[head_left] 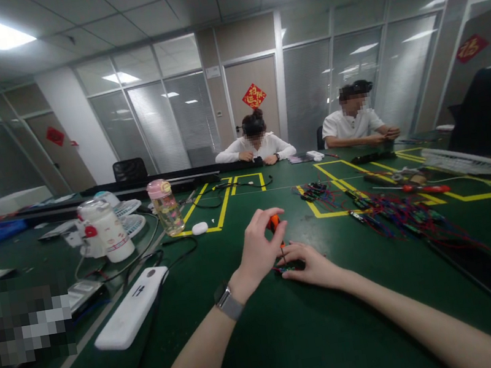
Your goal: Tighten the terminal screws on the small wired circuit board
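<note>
My left hand (258, 247) grips an orange-handled screwdriver (274, 224), held upright with its tip down on a small dark part (289, 268) with red and blue wires on the green table (297, 331). A watch is on my left wrist. My right hand (311, 262) lies flat on the table and pins that small part under its fingers. Most of the part is hidden by my fingers.
A heap of red and blue wired parts (395, 216) lies to the right, with a red screwdriver (423, 188) behind it. To the left lie a white power bank (130, 308), cables, a white bottle (106, 229) and a pink-lidded bottle (165, 206). Two people sit at the far side.
</note>
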Demonstrator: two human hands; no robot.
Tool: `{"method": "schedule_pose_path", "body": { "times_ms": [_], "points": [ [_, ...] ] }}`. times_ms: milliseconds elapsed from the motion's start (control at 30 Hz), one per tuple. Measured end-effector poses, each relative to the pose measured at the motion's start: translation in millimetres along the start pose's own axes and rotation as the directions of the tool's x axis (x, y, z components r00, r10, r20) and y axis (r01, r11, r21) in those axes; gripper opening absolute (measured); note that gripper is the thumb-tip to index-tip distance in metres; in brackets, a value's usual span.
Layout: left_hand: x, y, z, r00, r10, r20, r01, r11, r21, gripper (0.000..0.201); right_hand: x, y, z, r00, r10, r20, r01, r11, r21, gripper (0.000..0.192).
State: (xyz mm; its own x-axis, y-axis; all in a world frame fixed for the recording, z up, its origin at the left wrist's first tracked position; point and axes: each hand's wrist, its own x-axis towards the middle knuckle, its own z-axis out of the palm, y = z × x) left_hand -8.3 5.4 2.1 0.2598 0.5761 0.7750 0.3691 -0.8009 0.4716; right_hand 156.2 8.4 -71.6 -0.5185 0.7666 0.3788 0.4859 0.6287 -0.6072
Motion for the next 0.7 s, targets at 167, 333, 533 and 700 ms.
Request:
{"method": "schedule_pose_path", "body": {
  "times_ms": [167, 333, 533, 700],
  "points": [
    [-1.0, 2.6, -1.4, 1.0, -0.02, 0.004, 0.02, 0.999, -0.039, 0.019, 0.3, 1.4, -3.9, 0.999, -0.005, 0.032, 0.004, 1.0, 0.029, 0.016],
    [-1.8, 2.0, 1.0, 0.996, -0.067, 0.064, 0.082, 0.958, -0.274, 0.031, 0.9, 4.1, -8.0, 0.995, -0.001, 0.102, -0.006, 0.997, 0.072, 0.02],
    [-0.9, 3.4, 0.4, 0.999, -0.003, -0.053, 0.002, 1.0, -0.027, 0.016, 1.3, 1.7, -6.3, 0.994, 0.103, 0.024, -0.105, 0.984, 0.145, 0.014],
    [-3.1, 5.1, 2.7, 0.998, -0.005, 0.062, 0.019, 0.976, -0.219, 0.031, 2.2, -2.0, -4.4, 0.987, 0.16, -0.011, -0.155, 0.97, 0.188, 0.011]
  ]
}}
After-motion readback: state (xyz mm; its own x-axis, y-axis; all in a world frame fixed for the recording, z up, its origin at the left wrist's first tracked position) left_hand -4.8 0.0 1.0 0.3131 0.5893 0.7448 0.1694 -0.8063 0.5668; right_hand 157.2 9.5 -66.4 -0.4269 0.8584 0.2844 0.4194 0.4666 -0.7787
